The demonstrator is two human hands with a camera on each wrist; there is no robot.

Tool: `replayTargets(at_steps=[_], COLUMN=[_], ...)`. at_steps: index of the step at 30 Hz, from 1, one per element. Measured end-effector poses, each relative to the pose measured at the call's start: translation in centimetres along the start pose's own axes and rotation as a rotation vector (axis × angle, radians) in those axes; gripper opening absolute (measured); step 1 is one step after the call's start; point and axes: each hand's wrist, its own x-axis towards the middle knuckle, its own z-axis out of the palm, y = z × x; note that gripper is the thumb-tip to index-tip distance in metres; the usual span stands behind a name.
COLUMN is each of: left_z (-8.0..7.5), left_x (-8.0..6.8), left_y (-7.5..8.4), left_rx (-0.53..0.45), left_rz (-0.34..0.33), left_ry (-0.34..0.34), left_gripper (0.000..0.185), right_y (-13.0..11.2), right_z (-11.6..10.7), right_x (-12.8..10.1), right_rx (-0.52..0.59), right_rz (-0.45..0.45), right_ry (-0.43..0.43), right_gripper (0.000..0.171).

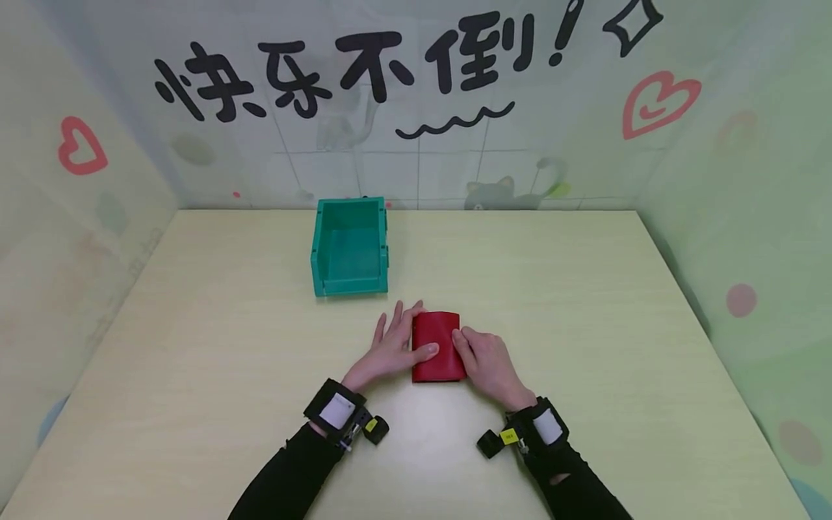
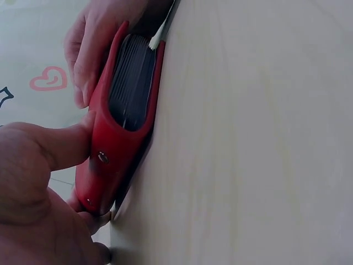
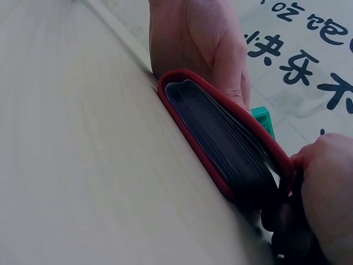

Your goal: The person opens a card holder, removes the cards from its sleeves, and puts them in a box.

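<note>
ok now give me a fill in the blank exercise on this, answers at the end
The card holder is coloured ____ outside.
The left hand rests its ____ on the card holder's upper face.
In the head view, the right hand grips the card holder's ____ edge.
There, the plastic bin stands beyond the card holder, to its ____.

Missing words: red; thumb; right; left.

Just beyond the left hand's (image 1: 390, 352) fingertips and to their left, the green bin (image 1: 352, 286) stood in the way, a narrow strip of tabletop (image 1: 572, 289) between. The red card holder (image 1: 435, 336) blocked any passage between the two hands' fingers. Beyond and rightward of the right hand's (image 1: 489, 363) fingers, passage was free up to the walls (image 1: 416, 177). Nearer than the fingers, a lane ran between the forearms (image 1: 289, 473), narrowed by the wrist cameras (image 1: 376, 430).
</note>
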Motion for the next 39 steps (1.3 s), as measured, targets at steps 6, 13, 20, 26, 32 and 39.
replayTargets(at_steps=[6,13,20,26,32,39], left_z=[-0.2,0.2,1.0,1.2,1.2,1.1], left_x=[-0.1,0.4,1.7,2.0,1.9,1.7], left_y=[0.0,0.4,0.5,0.9,1.0,1.2], left_rx=[0.007,0.03,0.137,0.135,0.096,0.091], left_rz=[-0.015,-0.031,-0.033,-0.032,-0.015,-0.007], left_ry=[-0.013,0.04,0.137,0.063,0.085,0.078], left_gripper=[0.08,0.069,0.05,0.048,0.044,0.042], right_y=[0.0,-0.6,-1.1,-0.7,0.5,1.3], right_z=[0.0,-0.7,-0.7,-0.4,-0.5,-1.0], right_x=[0.0,-0.2,-0.3,-0.3,-0.5,-0.9], right_rx=[-0.008,-0.121,-0.212,-0.175,0.019,-0.041], right_rz=[-0.022,-0.041,-0.075,-0.081,-0.006,0.022], right_ry=[0.004,0.069,-0.01,-0.047,0.04,0.102], right_gripper=[0.032,0.035,0.023,0.015,0.029,0.025])
